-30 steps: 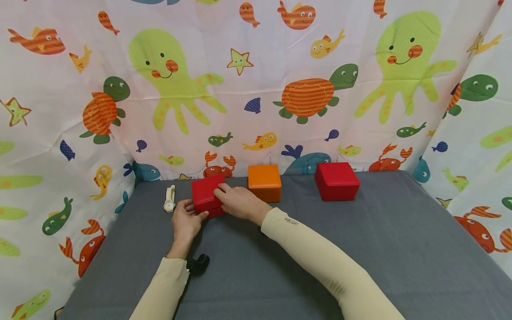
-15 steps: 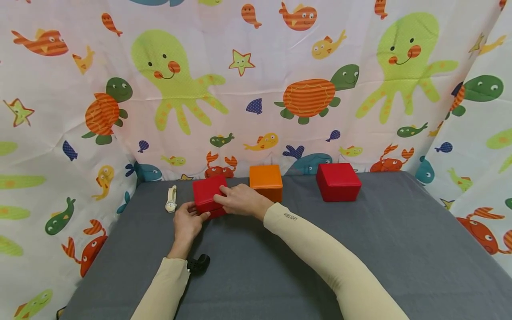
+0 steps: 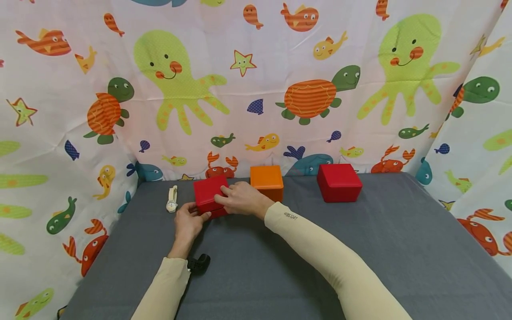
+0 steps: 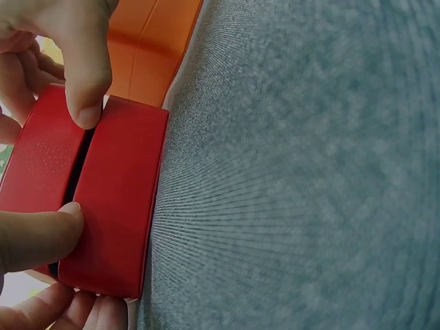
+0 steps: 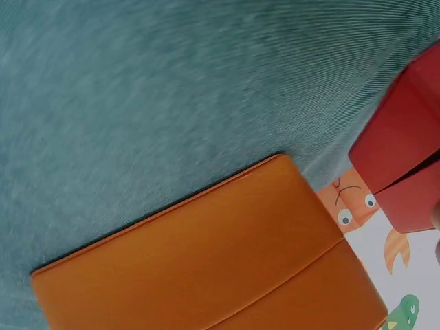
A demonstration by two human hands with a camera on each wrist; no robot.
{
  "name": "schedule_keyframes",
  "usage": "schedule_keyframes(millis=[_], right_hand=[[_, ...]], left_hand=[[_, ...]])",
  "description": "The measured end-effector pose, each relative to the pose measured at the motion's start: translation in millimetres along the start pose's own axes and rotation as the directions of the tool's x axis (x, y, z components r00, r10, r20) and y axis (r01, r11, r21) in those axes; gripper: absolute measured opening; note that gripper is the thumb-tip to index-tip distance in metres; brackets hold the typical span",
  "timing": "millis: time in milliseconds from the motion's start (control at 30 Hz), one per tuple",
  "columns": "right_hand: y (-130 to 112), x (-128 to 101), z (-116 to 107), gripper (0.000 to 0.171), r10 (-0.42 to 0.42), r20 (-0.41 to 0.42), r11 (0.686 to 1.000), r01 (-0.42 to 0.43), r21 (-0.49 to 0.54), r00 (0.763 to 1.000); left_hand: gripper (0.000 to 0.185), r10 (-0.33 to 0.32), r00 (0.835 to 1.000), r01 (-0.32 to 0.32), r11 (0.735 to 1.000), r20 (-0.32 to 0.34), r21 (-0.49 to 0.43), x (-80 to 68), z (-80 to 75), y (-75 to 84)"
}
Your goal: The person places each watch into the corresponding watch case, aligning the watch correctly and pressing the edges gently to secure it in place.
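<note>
Both hands are working on the red box (image 3: 209, 194) sitting left of centre in the head view, near the back edge of the grey worktop (image 3: 360, 249). The box is not yet open: in the left wrist view only a thin dark seam is showing between its lid and base (image 4: 82, 165), so the lid is at most beginning to part, and lifting it fully appears to be what is left.

The left hand (image 3: 186, 223) is gripping the near lower corner of the box, its thumb pressing at the seam. The right hand (image 3: 241, 199) is reaching in from the right, its fingers curling over the lid and its thumb tip also resting on the seam.

The box is looking like a small hinged case with a smooth, slightly pebbled red covering and rounded edges, its lid and base of nearly equal depth. It is resting on the worktop rather than being lifted.

Just to its right, an orange box (image 3: 266, 182) of the same kind is standing closed, and further right, well apart, a 2nd red box (image 3: 339, 182) is also closed. A pale-strapped wristwatch (image 3: 172, 199) is lying just left of the held box, untouched.
</note>
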State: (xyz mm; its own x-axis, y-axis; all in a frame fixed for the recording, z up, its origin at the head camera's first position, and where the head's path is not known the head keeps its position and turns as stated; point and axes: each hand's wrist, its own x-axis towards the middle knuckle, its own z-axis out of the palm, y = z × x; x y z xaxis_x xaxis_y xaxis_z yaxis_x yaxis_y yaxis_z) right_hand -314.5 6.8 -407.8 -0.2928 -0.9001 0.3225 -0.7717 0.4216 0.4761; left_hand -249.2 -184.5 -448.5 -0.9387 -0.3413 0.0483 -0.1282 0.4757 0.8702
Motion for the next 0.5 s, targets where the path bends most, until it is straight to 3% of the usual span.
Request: schedule_keyframes(millis=[167,500], right_hand=[[0.4,-1.3,4.0,0.03,-0.023,-0.037,0.999,0.022,-0.035,0.999],[1.4,-1.9,10.4,0.022,-0.07,-0.118,0.998,0.069,-0.01,0.991]], left_hand=[[0.056,0.017,1.0,-0.017,1.0,-0.003,-0.005,-0.1,1.0,-0.1],[0.053,0.028,1.0,-0.028,1.0,-0.014,-0.013,-0.5,1.5,-0.2]])
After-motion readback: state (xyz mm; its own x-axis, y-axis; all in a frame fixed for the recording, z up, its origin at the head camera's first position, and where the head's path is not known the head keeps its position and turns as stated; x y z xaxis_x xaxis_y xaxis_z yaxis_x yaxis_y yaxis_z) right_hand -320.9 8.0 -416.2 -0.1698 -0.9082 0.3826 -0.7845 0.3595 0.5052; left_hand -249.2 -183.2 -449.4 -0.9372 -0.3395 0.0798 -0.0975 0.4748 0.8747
